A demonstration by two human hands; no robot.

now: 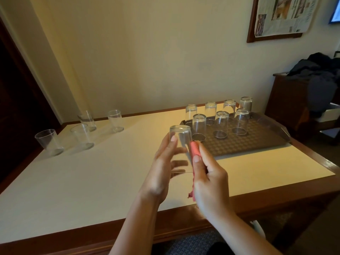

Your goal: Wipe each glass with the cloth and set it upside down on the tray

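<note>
My left hand (165,162) holds a clear glass (181,138) bottom-up above the table, thumb on its near side and fingers behind it. My right hand (207,173) grips a folded pink cloth (194,152) and presses it against the glass's right side. Just beyond, a brown patterned tray (257,137) carries several glasses (220,124) standing upside down in two rows. Several upright glasses (81,136) stand on the table at the far left.
The table (92,181) has a cream top with a brown wooden rim and stands against a wall. A dark wooden cabinet (294,100) with dark clothes piled on it stands to the right. A framed picture (279,17) hangs on the wall.
</note>
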